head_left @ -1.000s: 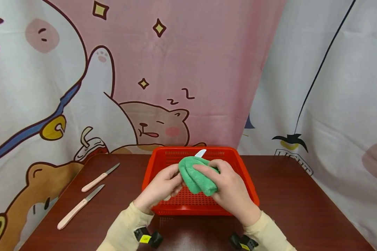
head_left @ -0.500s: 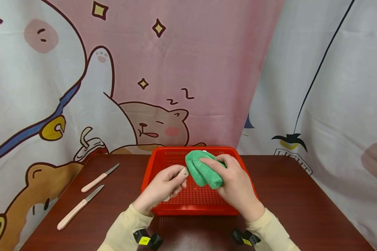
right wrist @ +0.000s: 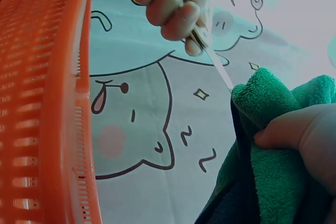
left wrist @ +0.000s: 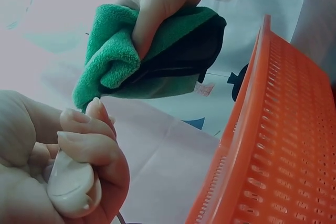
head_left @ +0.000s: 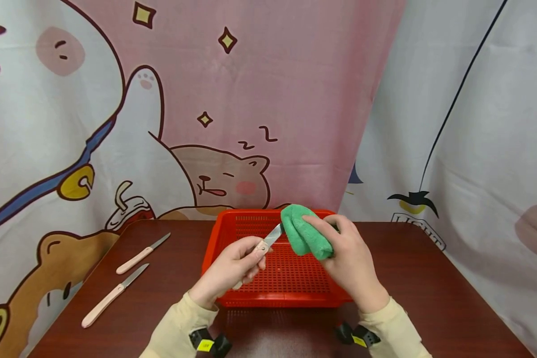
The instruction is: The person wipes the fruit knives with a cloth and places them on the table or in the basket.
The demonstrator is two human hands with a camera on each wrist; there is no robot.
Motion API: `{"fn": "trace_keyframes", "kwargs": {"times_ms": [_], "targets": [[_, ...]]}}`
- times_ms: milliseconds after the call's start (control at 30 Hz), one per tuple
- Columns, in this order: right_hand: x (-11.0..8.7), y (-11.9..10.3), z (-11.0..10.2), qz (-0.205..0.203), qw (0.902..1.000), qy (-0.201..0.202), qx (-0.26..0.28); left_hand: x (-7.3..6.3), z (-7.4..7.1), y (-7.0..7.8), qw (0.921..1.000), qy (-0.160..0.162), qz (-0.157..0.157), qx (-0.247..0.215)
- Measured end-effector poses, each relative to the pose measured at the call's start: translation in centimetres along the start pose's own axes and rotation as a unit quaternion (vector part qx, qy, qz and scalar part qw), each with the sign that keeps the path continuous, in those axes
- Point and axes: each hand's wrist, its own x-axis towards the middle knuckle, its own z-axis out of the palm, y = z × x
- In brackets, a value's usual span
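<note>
In the head view my left hand (head_left: 232,268) grips a knife (head_left: 273,236) by its pale handle, the blade pointing up and to the right. The handle's rounded end shows between curled fingers in the left wrist view. My right hand (head_left: 351,263) holds a folded green cloth (head_left: 305,232) at the blade's tip end, which the cloth hides. A dark underside of the cloth (left wrist: 181,51) shows in the left wrist view. Seen from the right wrist, most of the blade (right wrist: 218,69) lies bare between the left fingers and the cloth. Both hands are above a red basket (head_left: 284,300).
Two more knives with pale handles lie on the dark brown table at the left, one farther back (head_left: 135,260) and one nearer (head_left: 103,304). A printed curtain (head_left: 295,99) hangs behind the table (head_left: 411,288).
My right hand has moved the cloth up and right along the blade, toward the tip. The blade near the handle, covered before, now shows. My left hand stays nearly in place.
</note>
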Motion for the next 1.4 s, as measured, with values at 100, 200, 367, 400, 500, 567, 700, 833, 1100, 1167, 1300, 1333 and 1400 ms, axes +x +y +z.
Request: {"fn": "trace_keyframes", "kwargs": {"times_ms": [100,200,367,400,500,567,700,833,1100,1167,1300,1333,1400], "targets": [[-0.1,0.3,-0.3,0.003,0.9998,0.018,0.005,0.0,0.0,-0.1,1.0000,0.002,-0.001,-0.006],[-0.3,0.6,-0.6,0.008,0.9995,0.030,0.006,0.0,-0.1,-0.1,0.9999,0.007,-0.001,-0.008],[-0.6,0.9,-1.1,0.018,0.9989,0.042,0.007,-0.1,-0.2,-0.3,0.9998,0.015,-0.008,-0.010],[-0.6,0.9,-1.2,0.019,0.9987,0.046,0.008,-0.1,-0.2,-0.3,0.9997,0.017,-0.011,-0.013],[-0.7,0.7,-1.5,0.022,0.9983,0.053,0.014,-0.1,-0.4,-0.5,0.9995,0.019,-0.015,-0.022],[-0.8,0.5,-1.7,0.024,0.9980,0.054,0.021,-0.1,-0.5,-0.5,0.9993,0.021,-0.016,-0.026],[-0.9,-0.2,-1.9,0.018,0.9977,0.052,0.039,0.0,-0.7,-0.6,0.9993,0.023,-0.012,-0.025],[-0.9,-0.8,-1.9,-0.007,0.9978,0.046,0.047,0.1,-0.7,-0.6,0.9994,0.020,-0.008,-0.028],[-1.2,-2.3,-0.8,-0.031,0.9982,0.003,0.051,0.3,-0.3,-0.3,0.9996,0.010,0.002,-0.027],[-1.3,-2.6,-0.4,-0.038,0.9976,-0.005,0.058,0.4,-0.2,-0.3,0.9996,0.008,0.005,-0.025],[-1.4,-2.9,0.4,-0.046,0.9965,-0.017,0.068,0.4,0.1,-0.3,0.9997,0.007,0.005,-0.022],[-1.4,-3.0,0.6,-0.048,0.9962,-0.018,0.069,0.4,0.2,-0.3,0.9998,0.008,0.003,-0.020],[-1.4,-3.1,0.8,-0.049,0.9963,-0.022,0.066,0.4,0.3,-0.3,0.9998,0.009,-0.002,-0.018]]}}
